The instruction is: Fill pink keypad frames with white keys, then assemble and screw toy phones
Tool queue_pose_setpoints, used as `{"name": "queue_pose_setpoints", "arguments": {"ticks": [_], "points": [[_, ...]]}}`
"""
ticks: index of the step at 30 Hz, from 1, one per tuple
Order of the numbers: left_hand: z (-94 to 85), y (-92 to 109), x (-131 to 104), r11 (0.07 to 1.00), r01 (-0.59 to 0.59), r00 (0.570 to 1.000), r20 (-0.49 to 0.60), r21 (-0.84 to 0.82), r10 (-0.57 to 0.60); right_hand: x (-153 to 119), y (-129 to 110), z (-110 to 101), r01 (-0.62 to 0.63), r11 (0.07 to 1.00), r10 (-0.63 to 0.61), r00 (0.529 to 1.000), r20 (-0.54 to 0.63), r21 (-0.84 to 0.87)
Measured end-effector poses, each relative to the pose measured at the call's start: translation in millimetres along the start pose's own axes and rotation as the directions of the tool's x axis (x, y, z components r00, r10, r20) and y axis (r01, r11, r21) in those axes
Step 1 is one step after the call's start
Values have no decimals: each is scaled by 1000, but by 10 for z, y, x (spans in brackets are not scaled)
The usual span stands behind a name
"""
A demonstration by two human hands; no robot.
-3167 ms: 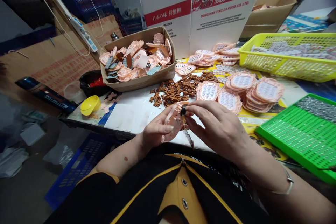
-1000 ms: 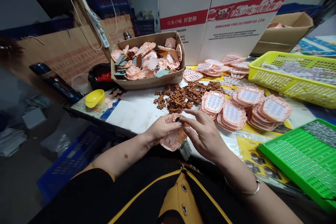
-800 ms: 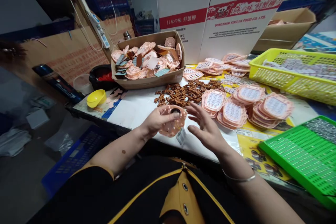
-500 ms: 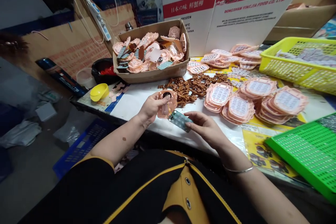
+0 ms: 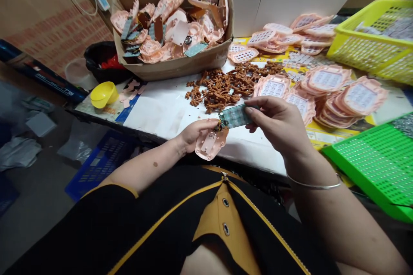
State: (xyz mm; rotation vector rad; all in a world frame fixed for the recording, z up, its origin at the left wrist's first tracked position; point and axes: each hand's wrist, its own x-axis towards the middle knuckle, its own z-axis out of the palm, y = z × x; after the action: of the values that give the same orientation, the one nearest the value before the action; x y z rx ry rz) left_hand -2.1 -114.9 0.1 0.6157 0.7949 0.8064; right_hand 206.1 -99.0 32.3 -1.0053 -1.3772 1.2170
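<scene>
My left hand (image 5: pixel 199 134) is closed on a pink plastic shell (image 5: pixel 209 145), its thumb over the upper end where a dark round part sits mostly covered. Between the thumb and fingers of my right hand (image 5: pixel 274 121) is a green circuit board (image 5: pixel 235 117), held by its right end. The board's left end lies over the top of the shell, and thin yellow wires show between them. Just beyond the hands is a heap of small brown plastic pieces (image 5: pixel 222 88). Stacks of pink panels with white key sheets (image 5: pixel 328 80) stand right of it.
At the back, a cardboard box (image 5: pixel 180 71) holds pink shells and boards. A yellow basket (image 5: pixel 371 58) and a green tray (image 5: pixel 374 163) stand on the right. On the left are a yellow scoop (image 5: pixel 103 94) and a black bag with red contents (image 5: pixel 97 65).
The shell has turned so its plain end points toward me, and my left thumb covers the round part. My right hand has raised and turned the board over the shell's top. The view has tipped downward.
</scene>
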Motion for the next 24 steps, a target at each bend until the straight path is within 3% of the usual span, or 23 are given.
{"name": "queue_pose_setpoints", "arguments": {"ticks": [3, 6, 12, 24], "points": [[-27, -17, -26, 999, 43, 993, 110, -11, -41, 43, 81, 19, -40, 999, 40, 999, -30, 10], [-23, -19, -47, 995, -14, 989, 149, 104, -2, 69, 123, 41, -62, 998, 61, 997, -40, -11], [58, -58, -37, 971, -41, 997, 72, 236, 25, 64, 104, 101, -93, 995, 92, 995, -31, -25], [-24, -123, 46, 995, 82, 997, -14, 54, -81, 30, 151, 77, -43, 996, 40, 998, -52, -72]]}}
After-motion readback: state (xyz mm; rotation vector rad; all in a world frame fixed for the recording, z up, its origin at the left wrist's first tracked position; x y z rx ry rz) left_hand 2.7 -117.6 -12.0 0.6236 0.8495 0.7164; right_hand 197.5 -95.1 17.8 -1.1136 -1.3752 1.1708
